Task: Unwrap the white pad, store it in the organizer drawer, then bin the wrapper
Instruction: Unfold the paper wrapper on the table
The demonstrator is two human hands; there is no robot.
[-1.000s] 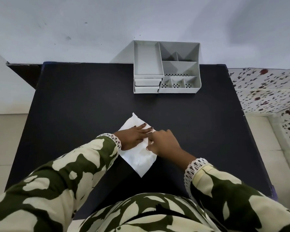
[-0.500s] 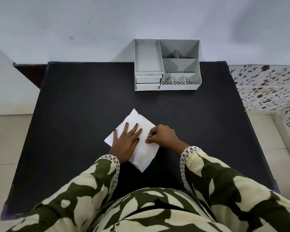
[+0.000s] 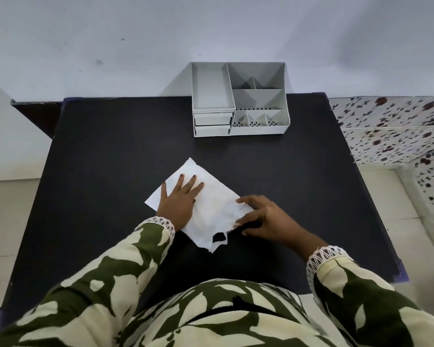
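Observation:
The white wrapped pad [image 3: 212, 209] lies flat and diamond-wise on the black table [image 3: 105, 156], near the front middle. My left hand [image 3: 178, 204] presses flat on its left half, fingers spread. At the pad's right corner, my right hand [image 3: 266, 219] has index finger and thumb closed on the wrapper's edge. A torn flap with a dark gap [image 3: 219, 237] shows at the pad's near corner. The grey organizer [image 3: 256, 130] stands at the table's far edge; its two small drawers [image 3: 212, 124] on the front left are both shut.
A white wall rises behind the table. To the right lies a floral-patterned surface [image 3: 396, 131], with pale floor tiles on both sides. My camouflage-patterned sleeves fill the bottom of the view. No bin is in sight.
My right hand has pulled the wrapper's right edge outward to the right, and a torn flap has opened at the near corner. My left hand stays flat on the pad.

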